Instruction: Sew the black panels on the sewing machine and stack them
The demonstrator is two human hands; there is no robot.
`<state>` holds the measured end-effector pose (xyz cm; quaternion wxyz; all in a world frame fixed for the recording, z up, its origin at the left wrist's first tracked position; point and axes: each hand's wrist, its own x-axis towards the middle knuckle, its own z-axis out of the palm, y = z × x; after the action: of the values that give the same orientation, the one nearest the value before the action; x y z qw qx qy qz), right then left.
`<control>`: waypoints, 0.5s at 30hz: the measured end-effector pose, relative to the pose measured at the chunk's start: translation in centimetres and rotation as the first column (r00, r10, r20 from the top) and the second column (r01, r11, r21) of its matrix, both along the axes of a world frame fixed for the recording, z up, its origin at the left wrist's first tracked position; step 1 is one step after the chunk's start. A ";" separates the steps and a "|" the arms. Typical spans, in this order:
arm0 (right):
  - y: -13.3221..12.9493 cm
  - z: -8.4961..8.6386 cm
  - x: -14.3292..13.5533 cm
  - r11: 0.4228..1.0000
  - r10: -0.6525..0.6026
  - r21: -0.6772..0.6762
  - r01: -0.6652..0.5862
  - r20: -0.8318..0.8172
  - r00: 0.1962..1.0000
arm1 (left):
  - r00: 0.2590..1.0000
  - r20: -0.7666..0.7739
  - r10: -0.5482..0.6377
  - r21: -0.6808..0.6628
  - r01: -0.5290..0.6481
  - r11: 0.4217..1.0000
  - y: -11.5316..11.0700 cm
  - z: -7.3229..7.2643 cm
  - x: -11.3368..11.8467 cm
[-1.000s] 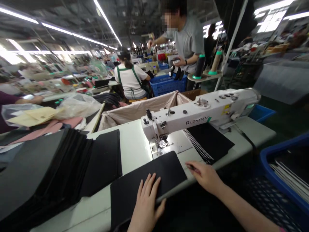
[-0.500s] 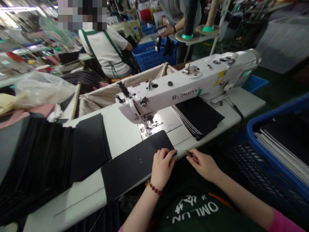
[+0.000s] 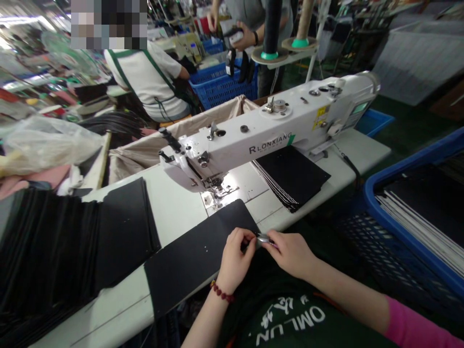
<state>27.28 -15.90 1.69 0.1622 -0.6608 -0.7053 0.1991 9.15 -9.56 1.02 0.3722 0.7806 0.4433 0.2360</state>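
A flat black panel (image 3: 195,256), with a few small light dots on it, lies on the white table in front of the sewing machine (image 3: 268,130). My left hand (image 3: 237,251) pinches the panel's near right corner between thumb and fingers. In my right hand (image 3: 290,251) is a pair of small metal thread snips (image 3: 264,238), closed in the fingers. Their tips touch or nearly touch the corner beside my left fingertips. Any thread there is too fine to make out.
Black panels with pale edges (image 3: 293,176) are stacked under the machine arm. More black panels (image 3: 123,232) crowd the table's left side. A blue basket (image 3: 369,193) of panels stands at the right. Two people work beyond the machine, near another blue crate (image 3: 224,89).
My right hand has moved left, bringing the snips up to my left fingertips at the panel's corner. The left fingers have curled closer together. The whole view has shifted slightly.
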 end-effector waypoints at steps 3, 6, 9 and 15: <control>0.3 0.1 -0.4 1.000 0.001 -0.008 -0.001 0.079 0.997 | 1.000 -0.005 -0.014 0.007 0.014 1.000 0.0 -0.1 0.0; 0.4 0.1 -0.7 1.000 0.012 -0.022 -0.009 0.139 0.990 | 0.999 -0.020 -0.025 0.035 0.026 0.999 0.0 -0.1 0.3; 0.4 0.1 -0.5 1.000 0.015 -0.026 -0.011 0.153 0.988 | 0.999 0.012 -0.051 0.055 0.050 0.997 -0.2 0.6 0.0; 0.7 0.1 1.4 0.998 -0.062 0.021 0.061 0.077 0.995 | 0.945 -0.148 -0.291 0.125 0.310 0.943 -1.5 2.5 -7.1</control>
<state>28.64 -15.21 1.81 0.1470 -0.6878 -0.6922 0.1616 2.05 -11.06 3.50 0.3163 0.8777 0.3233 0.1580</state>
